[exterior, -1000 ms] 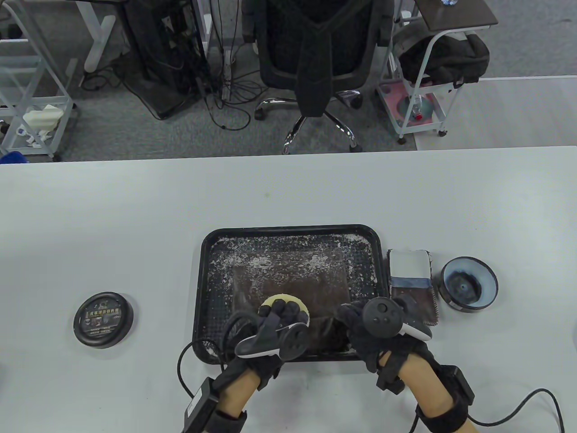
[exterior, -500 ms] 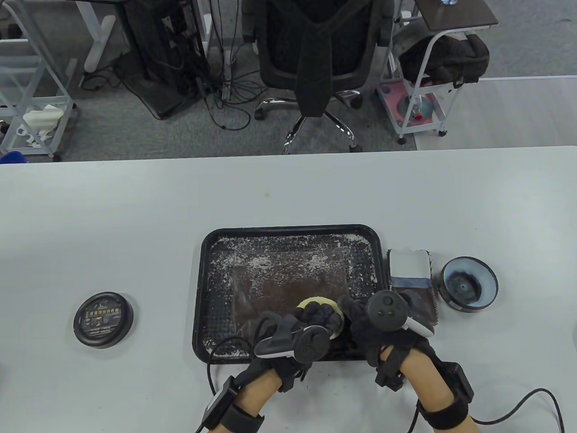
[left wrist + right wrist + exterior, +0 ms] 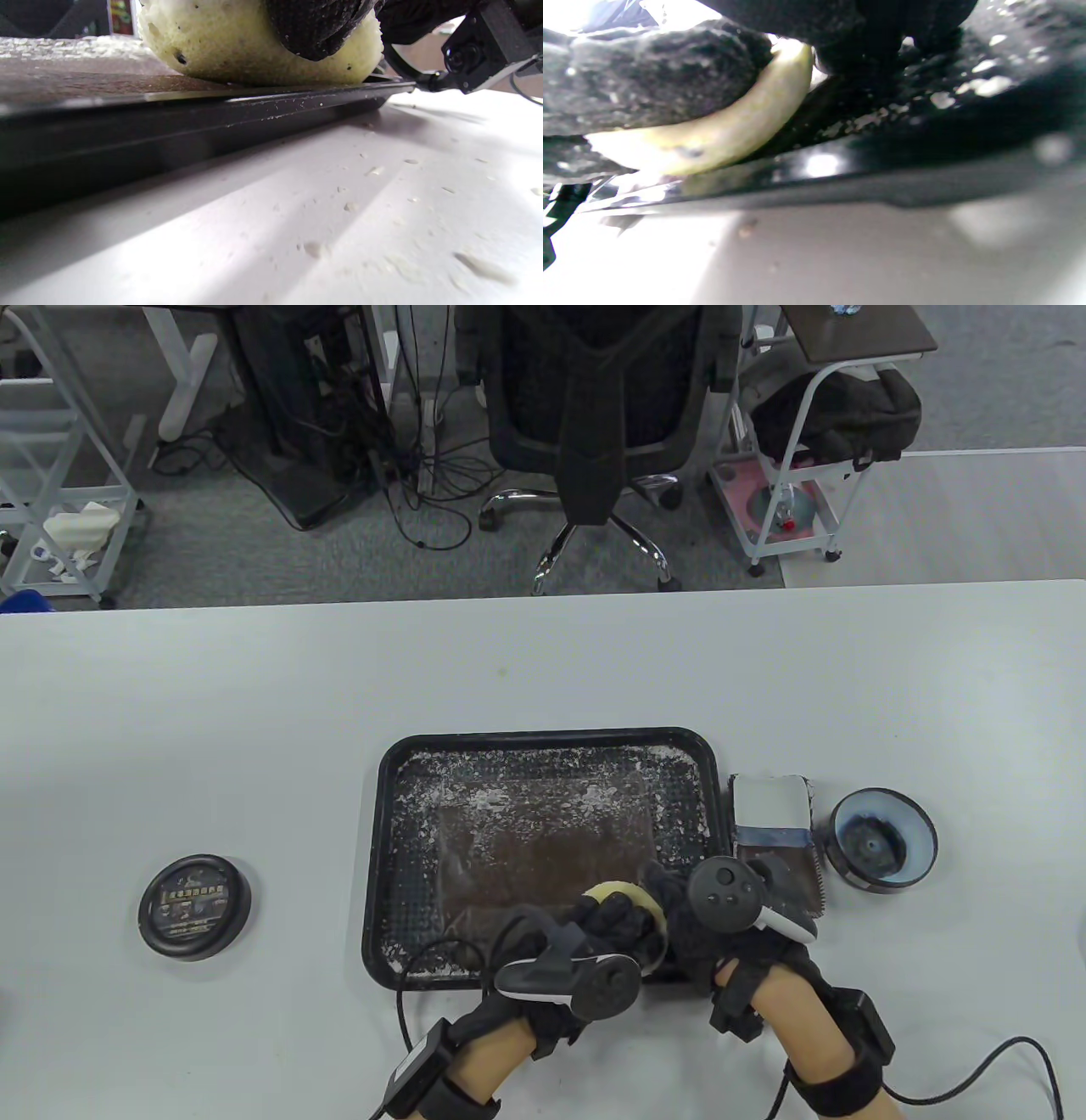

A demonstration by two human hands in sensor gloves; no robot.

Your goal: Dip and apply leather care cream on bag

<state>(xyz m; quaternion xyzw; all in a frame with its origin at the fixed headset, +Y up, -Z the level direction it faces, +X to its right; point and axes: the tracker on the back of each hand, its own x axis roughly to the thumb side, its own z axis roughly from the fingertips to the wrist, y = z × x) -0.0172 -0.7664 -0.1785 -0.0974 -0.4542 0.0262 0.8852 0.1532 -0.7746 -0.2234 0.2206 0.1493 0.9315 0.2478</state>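
Observation:
A brown leather bag lies flat in a black tray dusted with white crumbs. My left hand grips a round yellow sponge and presses it on the bag's near right part. The sponge also shows in the left wrist view under a gloved finger, and in the right wrist view. My right hand rests on the tray's near right corner, touching the left hand; its fingers are hidden. The open cream tin stands to the right of the tray.
The tin's black lid lies on the table far left of the tray. A white and blue pad and a brown leather swatch lie between tray and tin. Crumbs lie on the table in front of the tray.
My left hand has slid the sponge to the right and a little nearer across the bag, up against the right hand. The right hand has hardly moved.

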